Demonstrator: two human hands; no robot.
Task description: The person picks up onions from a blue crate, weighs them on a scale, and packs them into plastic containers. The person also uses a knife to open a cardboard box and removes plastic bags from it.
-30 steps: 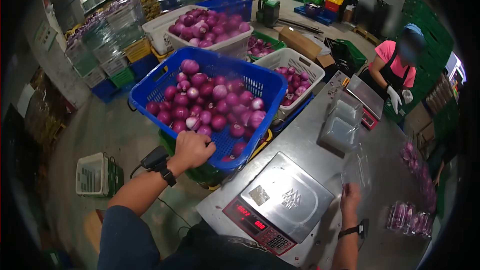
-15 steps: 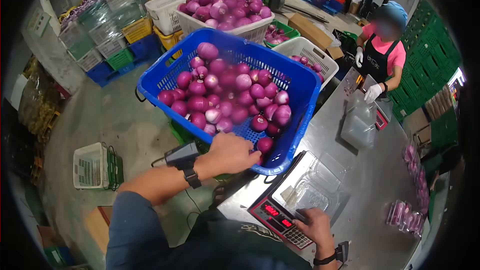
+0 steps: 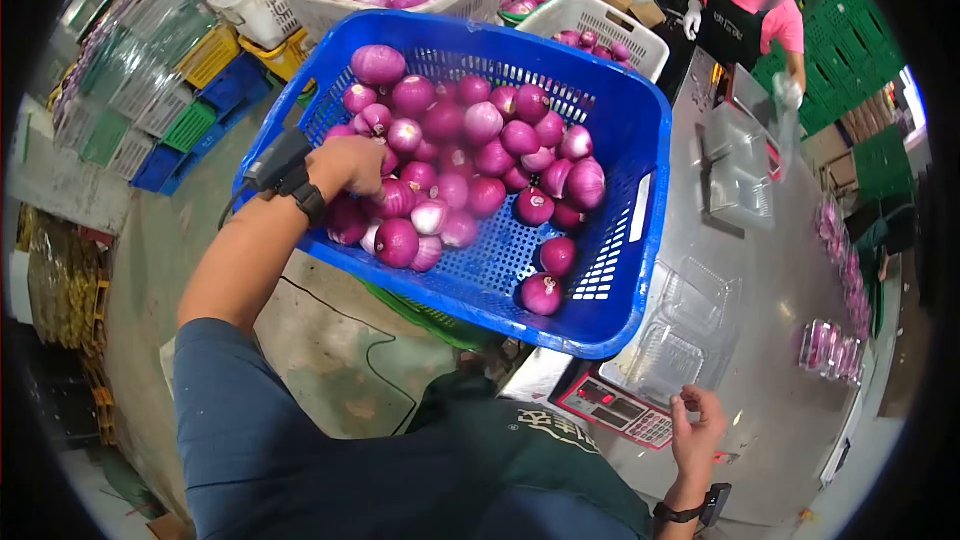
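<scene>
Our left hand [image 3: 350,166] contacts onions [image 3: 413,95] in the blue basket [image 3: 450,315], grasp not determinable, more lying rightward of its fingers, while our released right hand [image 3: 697,430] is nearer the clear container [image 3: 668,358], just beyond its fingertips.

1. At eight o'clock: short, loose sleeve [image 3: 225,370], plain slate blue, hem near elbow.
2. Toward five o'clock: dark green garment front [image 3: 480,440], white character lettering [image 3: 565,430] across it, small circled R mark [image 3: 513,427] beside.
3. Left wrist, near nine o'clock: black strap [image 3: 303,197], boxy dark grey-black module [image 3: 281,160], thin black cable [image 3: 232,205] off it.
4. Right wrist, five o'clock: narrow black band [image 3: 678,514], small black rectangular unit [image 3: 715,503].
</scene>
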